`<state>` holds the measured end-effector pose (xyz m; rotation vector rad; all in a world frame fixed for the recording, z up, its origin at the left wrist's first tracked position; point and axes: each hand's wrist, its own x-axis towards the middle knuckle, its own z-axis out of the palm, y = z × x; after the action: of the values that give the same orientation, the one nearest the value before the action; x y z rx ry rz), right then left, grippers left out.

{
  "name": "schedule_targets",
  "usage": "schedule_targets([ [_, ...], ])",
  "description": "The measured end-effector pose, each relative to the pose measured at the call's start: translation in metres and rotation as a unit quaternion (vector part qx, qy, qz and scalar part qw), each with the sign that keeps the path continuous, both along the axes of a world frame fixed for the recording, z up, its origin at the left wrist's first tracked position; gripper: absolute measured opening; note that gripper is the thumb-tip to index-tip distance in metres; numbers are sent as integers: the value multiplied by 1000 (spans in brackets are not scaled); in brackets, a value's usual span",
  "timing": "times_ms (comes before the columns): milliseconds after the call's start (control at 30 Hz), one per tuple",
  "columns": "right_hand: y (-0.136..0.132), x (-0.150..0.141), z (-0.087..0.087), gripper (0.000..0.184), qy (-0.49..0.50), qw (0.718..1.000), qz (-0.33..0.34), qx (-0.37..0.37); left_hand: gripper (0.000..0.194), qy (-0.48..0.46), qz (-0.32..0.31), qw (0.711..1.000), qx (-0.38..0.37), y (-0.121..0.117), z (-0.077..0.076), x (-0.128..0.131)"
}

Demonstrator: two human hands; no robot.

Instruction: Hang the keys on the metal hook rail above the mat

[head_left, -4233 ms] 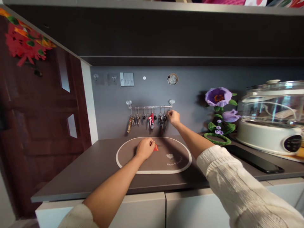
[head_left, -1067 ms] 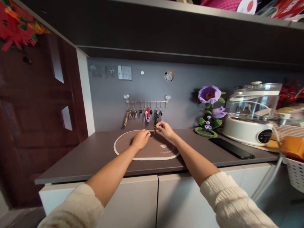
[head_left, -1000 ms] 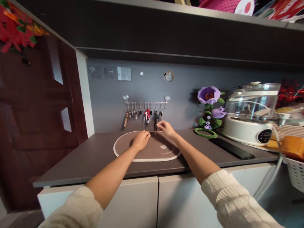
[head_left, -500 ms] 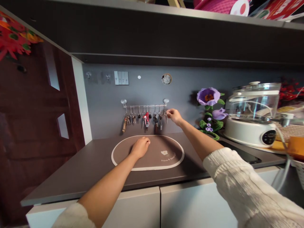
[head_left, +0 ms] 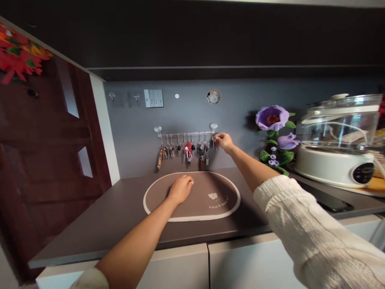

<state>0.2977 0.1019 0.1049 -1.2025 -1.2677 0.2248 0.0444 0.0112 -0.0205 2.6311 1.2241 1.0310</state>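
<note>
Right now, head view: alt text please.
A right hand holds keys at the right end of a wall rail hung with key bunches; the left hand rests curled on an oval mat. Purple flowers and a clear-topped appliance stand to the right.

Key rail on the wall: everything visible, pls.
The key rail is a clear, plastic-looking bar, roughly level on the gray wall above the mat, with a round clear mount at each end. Keys hang from hooks along it. The right hand holds a bunch at its right end; whether that is hooked can't be told.
</note>
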Motion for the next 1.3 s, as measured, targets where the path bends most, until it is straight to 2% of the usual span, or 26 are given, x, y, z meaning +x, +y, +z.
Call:
schedule_targets([
  [467,6,-1,-18,5,84,995,58,-19,20,-1,-1,1000,-5,1,1,-1],
  [633,1,-3,-22,2,69,996,57,-24,20,-6,-3,1000,-7,4,-1,-2],
  [733,-9,-3,-28,6,40,998,41,-31,19,-15,1,1000,-13,6,-3,-2],
  [833,-25,-5,-37,12,15,998,28,-61,17,-34,9,999,-20,7,-3,-3],
  [900,-40,-10,-44,13,7,994,53,-95,18,-55,17,998,-26,7,-3,-4],
  [1033,-77,-30,-53,12,41,984,101,-144,35,-128,19,990,-48,2,3,-6],
  [1167,-118,-58,-57,30,82,980,132,-128,62,-212,-8,973,-97,-14,22,-9],
  [1300,-153,-80,-54,49,83,973,193,-92,84,-254,-66,961,-89,-35,48,-15],
])
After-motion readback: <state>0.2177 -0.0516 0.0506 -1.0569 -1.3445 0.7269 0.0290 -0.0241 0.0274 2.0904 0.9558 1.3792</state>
